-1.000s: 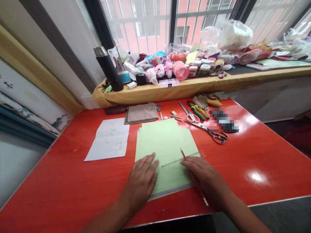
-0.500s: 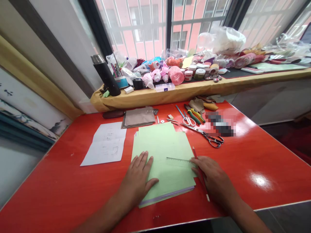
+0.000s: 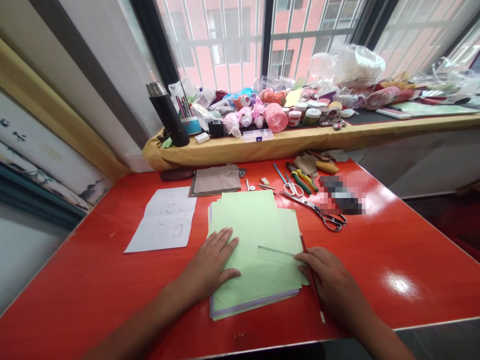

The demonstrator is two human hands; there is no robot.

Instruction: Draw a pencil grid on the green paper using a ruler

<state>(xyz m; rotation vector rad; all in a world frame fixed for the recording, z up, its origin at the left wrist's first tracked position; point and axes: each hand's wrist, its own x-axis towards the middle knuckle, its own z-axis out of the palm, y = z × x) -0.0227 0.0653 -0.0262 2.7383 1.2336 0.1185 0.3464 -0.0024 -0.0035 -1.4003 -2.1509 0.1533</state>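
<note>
Showing my two hands from above at the glossy red tabletop [image 3: 82, 270], read left to right. At far left lie white sheets with pencil sketches [image 3: 165, 220], and beyond them a flat pile of brown paper [image 3: 215, 180]. My left hand [image 3: 210, 262] presses flat on the stack of pale green paper [image 3: 251, 220], fingers slightly apart and gripping nothing. The stack lies between my hands, near the table's front edge, its sheets uneven at the edges and a lilac sheet [image 3: 251, 306] showing at the bottom. Across its right part lies a clear plastic ruler [image 3: 275, 254], slightly tilted, its right end just at my right hand [image 3: 332, 282]. The fingers of that hand lie together on the paper. A red pencil [image 3: 303, 247] runs along them, one end pointing away from me; I cannot tell whether they clamp it or only rest against it. Well beyond lie tailor's shears [image 3: 330, 222] and green-handled pliers [image 3: 303, 180].

Risks: the glossy tabletop offers little friction, so a sideways push could slide the whole stack. Lifting my left hand could let the uneven sheets fan out. Easing the pressure of my right hand could let the ruler creep on the smooth paper, and a loose hold could let the pencil roll or leave a stray mark.
</note>
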